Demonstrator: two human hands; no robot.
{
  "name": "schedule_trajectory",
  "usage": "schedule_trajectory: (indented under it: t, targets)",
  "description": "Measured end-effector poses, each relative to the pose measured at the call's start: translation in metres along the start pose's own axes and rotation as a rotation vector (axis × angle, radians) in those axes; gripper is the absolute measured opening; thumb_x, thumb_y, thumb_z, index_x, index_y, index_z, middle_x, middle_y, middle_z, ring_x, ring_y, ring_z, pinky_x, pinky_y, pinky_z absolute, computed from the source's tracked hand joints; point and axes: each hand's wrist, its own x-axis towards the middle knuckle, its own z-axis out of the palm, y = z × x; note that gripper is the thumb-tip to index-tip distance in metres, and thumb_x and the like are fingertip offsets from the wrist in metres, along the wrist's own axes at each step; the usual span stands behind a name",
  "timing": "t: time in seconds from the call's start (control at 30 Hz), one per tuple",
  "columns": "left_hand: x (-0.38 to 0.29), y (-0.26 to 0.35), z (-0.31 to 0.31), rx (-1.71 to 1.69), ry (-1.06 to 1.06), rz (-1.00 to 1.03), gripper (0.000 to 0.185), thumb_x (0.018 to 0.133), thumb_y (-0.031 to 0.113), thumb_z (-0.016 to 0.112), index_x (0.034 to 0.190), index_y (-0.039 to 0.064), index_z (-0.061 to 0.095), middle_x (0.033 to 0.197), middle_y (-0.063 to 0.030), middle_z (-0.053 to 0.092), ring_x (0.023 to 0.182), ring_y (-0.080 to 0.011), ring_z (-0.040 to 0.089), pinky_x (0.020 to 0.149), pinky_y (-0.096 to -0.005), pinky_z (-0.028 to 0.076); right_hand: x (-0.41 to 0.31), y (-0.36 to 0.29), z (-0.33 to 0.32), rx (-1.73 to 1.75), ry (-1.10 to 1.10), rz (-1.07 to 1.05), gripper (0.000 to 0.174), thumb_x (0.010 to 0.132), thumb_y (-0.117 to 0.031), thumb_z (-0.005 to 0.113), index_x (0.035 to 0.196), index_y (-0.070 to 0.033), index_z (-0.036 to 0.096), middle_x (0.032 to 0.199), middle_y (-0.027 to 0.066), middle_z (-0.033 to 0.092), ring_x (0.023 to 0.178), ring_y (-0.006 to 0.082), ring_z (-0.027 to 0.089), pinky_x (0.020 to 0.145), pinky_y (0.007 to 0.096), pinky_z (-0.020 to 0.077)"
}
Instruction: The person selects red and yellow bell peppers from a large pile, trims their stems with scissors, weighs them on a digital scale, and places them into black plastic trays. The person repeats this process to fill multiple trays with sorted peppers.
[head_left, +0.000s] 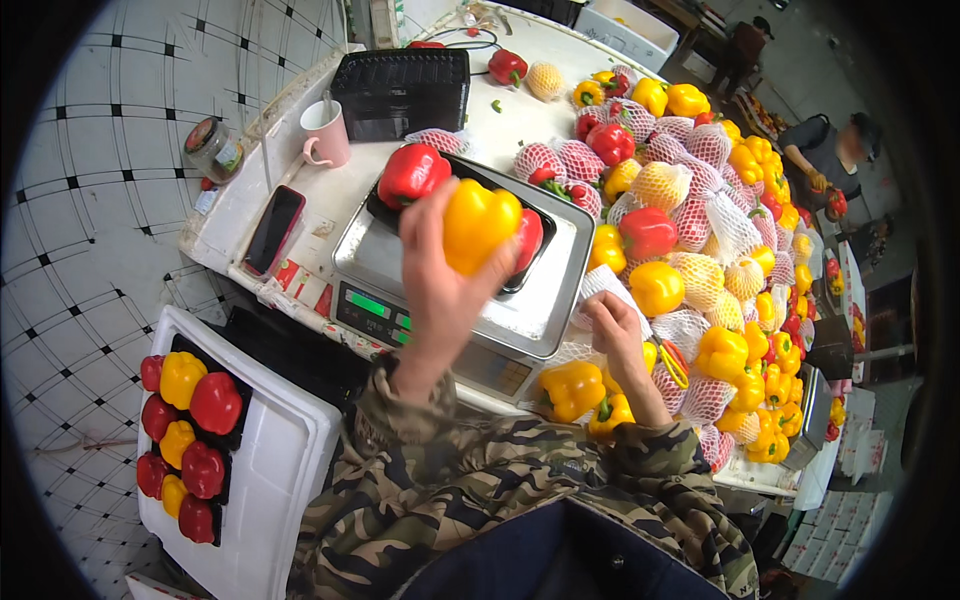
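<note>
My left hand (439, 292) grips a yellow bell pepper (481, 225) by its sides above a black tray (550, 244). The tray lies on the steel pan (551, 319) of a digital weighing scale (491, 369). One red bell pepper (411, 176) sits at the tray's left end, and another red one (529, 238) is partly hidden behind the held pepper. Right of the pan, my right hand (619, 326) has its fingers closed on a white foam net sleeve (609, 281). Loose yellow peppers (571, 390) lie just below that hand.
Loose and net-wrapped peppers (701, 217) pile up across the table's right side. Orange-and-yellow-handled scissors (673, 364) rest among them. Leftward are a phone (275, 229), pink mug (327, 135) and black basket (401, 94). Filled pepper trays sit on a white foam box (277, 450). A co-worker (817, 154) stands beyond.
</note>
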Motion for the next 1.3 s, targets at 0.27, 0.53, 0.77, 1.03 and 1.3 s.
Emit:
schedule_trajectory:
  t: [0.27,0.53,0.77,1.03,1.3]
  targets:
    - [0.021,-0.060,0.012,0.449,-0.012,0.186,0.043,0.094,0.024,0.065,0.129,0.000,0.057,0.127,-0.0210,0.050,0.122,-0.0391,0.045,0.104,-0.0483,0.036,-0.005,0.011,0.010,-0.119,-0.153,-0.084,0.019,0.097,-0.020,0.061,0.090,-0.003,0.066,0.062,-0.0081,0.048,0.052,0.0011,0.039,0.047,0.0196,0.0275]
    - [-0.064,0.010,-0.008,-0.270,-0.146,-0.010,0.016,0.097,0.014,0.057,0.088,0.001,0.060,0.076,-0.0138,0.057,0.067,-0.0287,0.058,0.061,-0.0371,0.045,-0.009,0.036,-0.014,-0.137,-0.090,-0.166,0.013,0.096,-0.016,0.063,0.093,-0.004,0.066,0.067,-0.0053,0.053,0.055,0.0020,0.043,0.050,0.0192,0.0324]
    - [-0.124,0.037,0.037,-0.604,-0.501,0.073,0.009,0.098,0.012,0.059,0.099,0.003,0.057,0.076,-0.0129,0.059,0.067,-0.0327,0.062,0.059,-0.0358,0.047,-0.012,0.031,-0.023,-0.174,-0.082,-0.127,0.025,0.100,-0.023,0.062,0.085,-0.002,0.063,0.059,-0.0056,0.051,0.041,0.0021,0.041,0.040,0.0198,0.0313]
    - [-0.119,0.043,0.035,-0.557,-0.559,0.161,0.029,0.093,0.012,0.065,0.121,0.007,0.060,0.086,-0.0120,0.062,0.075,-0.0323,0.063,0.063,-0.0375,0.048,-0.029,0.033,-0.033,-0.473,-0.091,-0.303,0.015,0.089,-0.016,0.070,0.090,-0.001,0.066,0.069,0.0003,0.058,0.060,0.0090,0.054,0.055,0.0246,0.0422]
    - [-0.064,0.025,0.013,-0.135,-0.465,0.271,0.027,0.088,0.011,0.063,0.114,0.004,0.065,0.098,-0.0121,0.064,0.080,-0.0310,0.060,0.070,-0.0396,0.051,-0.066,0.032,-0.058,-1.017,-0.420,-0.439,0.066,0.069,-0.029,0.084,0.128,-0.010,0.062,0.126,0.0115,0.058,0.116,0.0334,0.053,0.097,0.0416,0.0468]
